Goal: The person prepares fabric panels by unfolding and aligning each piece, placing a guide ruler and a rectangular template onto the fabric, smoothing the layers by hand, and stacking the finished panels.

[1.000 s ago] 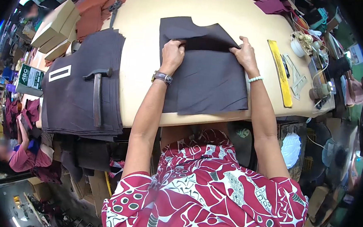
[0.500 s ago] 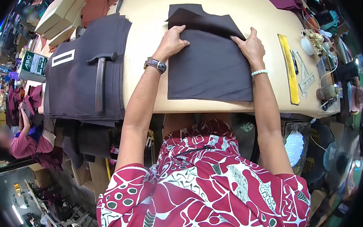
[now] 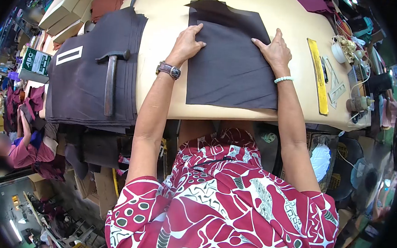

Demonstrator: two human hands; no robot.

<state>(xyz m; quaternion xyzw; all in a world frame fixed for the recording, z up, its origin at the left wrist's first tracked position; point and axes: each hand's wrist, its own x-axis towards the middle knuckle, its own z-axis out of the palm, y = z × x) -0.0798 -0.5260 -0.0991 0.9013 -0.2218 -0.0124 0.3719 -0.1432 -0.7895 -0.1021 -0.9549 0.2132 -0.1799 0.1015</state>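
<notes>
A dark brown cloth piece [image 3: 233, 74] lies before me on the cream tabletop, its far part lifted and curled over toward me. At its left edge rests my left hand [image 3: 186, 43], thumb and fingers apart, touching the cloth. My right hand [image 3: 274, 50] is at the right edge in the same way, thumb on the cloth and fingers spread outward. Neither hand visibly grips it. To the left is a thick stack of dark brown cloth pieces [image 3: 89, 81], with a hammer [image 3: 111, 84] and a white rectangular frame [image 3: 69, 55] on top.
A yellow ruler [image 3: 318, 77] and clear set squares [image 3: 335, 87] lie on the right of the table [image 3: 162, 3]. Cardboard boxes [image 3: 67, 7] and a green-and-white ABC can [image 3: 35, 64] stand at the left. Another person [image 3: 26, 150] sits at the far left.
The raised far part of the cloth has shifted, its back corner now sticking up farther. Both hands stay near the side edges, with the fingers barely moved. My view has shifted slightly.
</notes>
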